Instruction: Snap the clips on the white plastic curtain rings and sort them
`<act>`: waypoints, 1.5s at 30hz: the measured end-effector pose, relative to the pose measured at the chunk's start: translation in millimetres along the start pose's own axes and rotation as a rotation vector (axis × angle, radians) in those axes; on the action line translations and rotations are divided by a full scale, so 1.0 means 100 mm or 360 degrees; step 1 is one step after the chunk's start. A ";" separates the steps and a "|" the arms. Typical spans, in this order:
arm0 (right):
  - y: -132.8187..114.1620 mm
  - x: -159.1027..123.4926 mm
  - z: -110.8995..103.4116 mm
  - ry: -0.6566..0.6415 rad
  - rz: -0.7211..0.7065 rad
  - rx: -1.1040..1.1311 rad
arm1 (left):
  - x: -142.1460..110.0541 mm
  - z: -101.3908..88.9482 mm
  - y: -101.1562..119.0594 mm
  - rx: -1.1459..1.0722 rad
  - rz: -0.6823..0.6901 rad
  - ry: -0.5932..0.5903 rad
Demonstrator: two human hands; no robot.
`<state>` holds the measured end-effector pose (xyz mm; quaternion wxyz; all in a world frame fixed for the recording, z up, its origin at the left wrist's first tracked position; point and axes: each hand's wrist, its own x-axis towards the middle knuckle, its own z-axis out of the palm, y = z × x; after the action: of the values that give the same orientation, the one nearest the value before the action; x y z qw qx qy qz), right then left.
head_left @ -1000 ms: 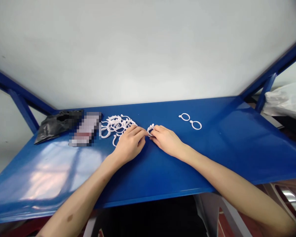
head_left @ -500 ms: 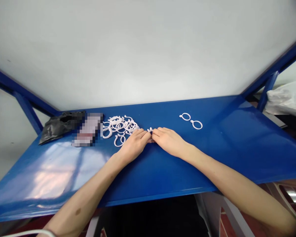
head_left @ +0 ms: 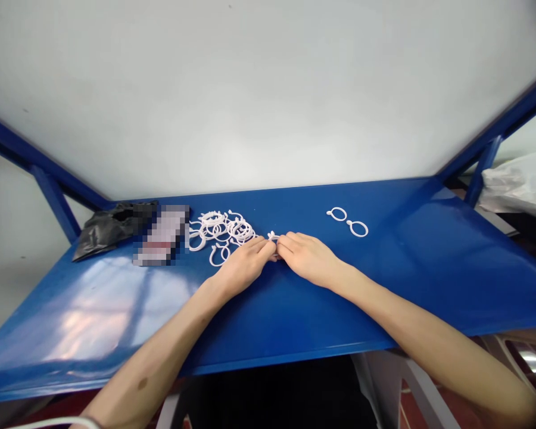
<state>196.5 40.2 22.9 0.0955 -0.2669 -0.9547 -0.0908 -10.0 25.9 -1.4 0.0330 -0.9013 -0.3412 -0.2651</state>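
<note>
Left hand (head_left: 245, 262) and right hand (head_left: 308, 257) grasp a white ring (head_left: 272, 236) (mostly hidden) midway between the worktop's (head_left: 295, 322) side edges; a ring pile (head_left: 238, 229) lies leftward, two rings (head_left: 349, 223) nearer the far right corner.

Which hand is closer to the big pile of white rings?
The left. The left hand is right beside the pile, at its near right edge. The right hand is farther off to the right, with the left hand's fingers in between.
</note>
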 end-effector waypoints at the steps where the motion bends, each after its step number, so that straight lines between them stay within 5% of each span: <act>1: 0.00 0.00 -0.02 -0.0001 -0.0013 -0.0010 | 0.00 -0.03 0.01 0.0017 0.0024 0.0002; 7: 0.04 -0.01 -0.07 0.0000 -0.0064 0.0011 | -0.01 -0.18 0.02 0.0141 0.0180 -0.0076; 15: -0.05 0.04 -0.04 0.0108 0.0150 -0.0047 | 0.04 -0.09 0.09 0.0381 -0.0040 0.0051; 19: 0.08 0.00 -0.08 0.0239 0.0044 0.0264 | 0.00 -0.10 0.02 0.0286 -0.0069 0.0047; 21: 0.23 -0.06 -0.15 0.0443 0.0190 0.0460 | -0.03 -0.13 -0.08 0.0246 -0.0125 0.0056; 24: 0.56 -0.21 -0.28 0.0535 0.0722 0.0353 | -0.07 -0.20 -0.23 0.0291 -0.0239 0.0061; 26: 0.83 -0.36 -0.34 0.0299 0.1109 0.0143 | -0.09 -0.24 -0.28 0.0320 -0.0307 0.0094; 30: 1.28 -0.69 -0.34 -0.0526 0.1557 0.0031 | -0.08 -0.31 -0.29 0.0307 -0.0391 0.0195; 33: 1.39 -0.81 -0.31 -0.0637 0.1605 0.0090 | -0.06 -0.33 -0.27 0.0283 -0.0395 0.0234; 36: 1.36 -0.79 -0.31 -0.0588 0.1671 0.0111 | -0.05 -0.33 -0.27 0.0261 -0.0375 0.0265; 42: 1.25 -0.63 -0.18 0.0010 0.1562 0.0051 | -0.04 -0.35 -0.25 0.0247 -0.0346 0.0314; 45: 1.26 -0.57 -0.04 -0.0034 0.1479 0.0117 | -0.03 -0.35 -0.23 0.0229 -0.0331 0.0307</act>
<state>311.8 117.0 29.3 0.1255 -0.6636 -0.7375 -0.0018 -42.8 33.5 24.4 0.1025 -0.8268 -0.4459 -0.3273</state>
